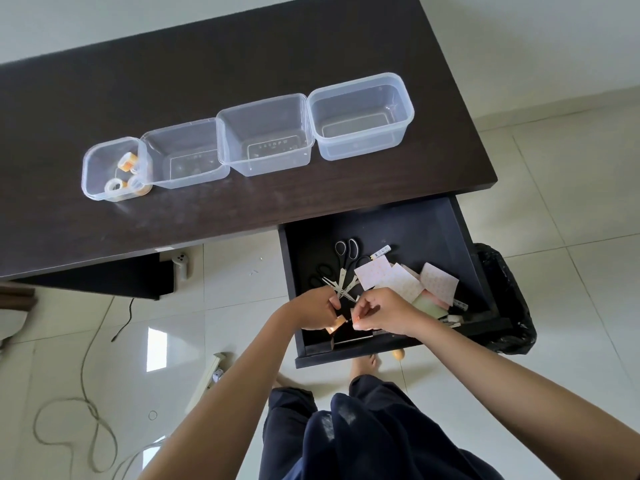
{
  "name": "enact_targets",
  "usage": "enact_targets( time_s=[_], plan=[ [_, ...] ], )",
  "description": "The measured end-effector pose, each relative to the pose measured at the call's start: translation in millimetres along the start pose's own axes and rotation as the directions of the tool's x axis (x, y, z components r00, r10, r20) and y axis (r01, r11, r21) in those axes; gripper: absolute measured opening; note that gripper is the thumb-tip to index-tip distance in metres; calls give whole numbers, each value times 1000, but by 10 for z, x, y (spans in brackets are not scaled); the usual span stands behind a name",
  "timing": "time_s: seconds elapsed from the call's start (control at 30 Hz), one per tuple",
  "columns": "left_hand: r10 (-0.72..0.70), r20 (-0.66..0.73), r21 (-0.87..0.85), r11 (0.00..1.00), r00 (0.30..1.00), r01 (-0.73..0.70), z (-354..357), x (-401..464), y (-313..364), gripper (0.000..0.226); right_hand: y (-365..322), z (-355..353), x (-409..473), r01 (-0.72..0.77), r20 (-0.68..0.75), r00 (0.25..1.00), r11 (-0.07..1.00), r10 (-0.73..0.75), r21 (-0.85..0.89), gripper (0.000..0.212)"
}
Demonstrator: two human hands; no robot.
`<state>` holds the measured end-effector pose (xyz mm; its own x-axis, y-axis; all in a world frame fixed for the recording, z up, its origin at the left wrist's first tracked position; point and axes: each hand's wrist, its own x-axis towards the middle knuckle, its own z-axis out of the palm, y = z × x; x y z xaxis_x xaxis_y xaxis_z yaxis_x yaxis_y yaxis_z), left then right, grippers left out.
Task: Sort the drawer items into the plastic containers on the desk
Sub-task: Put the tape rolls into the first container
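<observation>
The dark, matte wooden desk [242,81] carries four clear plastic containers [266,135] in a row; the smallest, farthest from the open drawer [460,237], holds glossy tape rolls [119,185]. The drawer, below the desk's front edge, contains steel scissors [344,268] with black loop handles, square pink paper notes [398,277] and a white pen [381,251]. Over the drawer's near end, the left hand [317,311] curls its fingers round a small coppery piece [334,326]; the right hand [384,315] pinches something too small to identify.
</observation>
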<state>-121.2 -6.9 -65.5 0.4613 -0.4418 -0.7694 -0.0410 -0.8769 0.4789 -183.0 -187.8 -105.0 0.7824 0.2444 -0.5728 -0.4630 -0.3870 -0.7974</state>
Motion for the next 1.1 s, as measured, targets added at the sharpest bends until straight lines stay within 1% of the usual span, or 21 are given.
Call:
enact_targets(
  time_s=[0.13,0.2,0.37,0.47,0.57,0.7,0.87,1.0,1.1],
  plan=[
    [37,-108,-116,992,993,-50,-139,-137,27,24,-227,-120,-62,94,-115,989,995,-98,-45,8],
    [57,-164,-155,984,985,-83,-250,-235,40,23,-421,-184,-72,132,-149,979,989,-140,-61,8],
    [75,-301,-215,966,951,-145,-687,-525,-123,20,-1105,-230,53,250,-152,954,966,-258,-73,14],
    [63,-405,-274,944,912,-186,-1066,-736,-379,17,-1605,-124,256,315,-131,936,943,-328,-109,9],
    [29,-480,-319,925,877,-205,-1527,-957,-724,16,-2139,90,529,370,-126,914,920,-385,-128,9],
    [-8,-542,-341,916,840,-211,-2208,-1245,-1237,17,-2824,492,1006,398,-147,898,908,-415,-132,10],
    [-20,-621,-314,923,784,-224,-2984,-1453,-1924,13,-3558,1026,1709,427,-191,872,892,-450,-150,15],
    [-63,-690,-309,927,721,-215,-3452,-1373,-2377,13,-3959,1357,2216,386,-229,880,908,-415,-161,19],
    [-67,-707,-279,941,704,-191,-3646,-1216,-2567,14,-4109,1528,2526,338,-249,884,909,-396,-246,18]
  ],
)
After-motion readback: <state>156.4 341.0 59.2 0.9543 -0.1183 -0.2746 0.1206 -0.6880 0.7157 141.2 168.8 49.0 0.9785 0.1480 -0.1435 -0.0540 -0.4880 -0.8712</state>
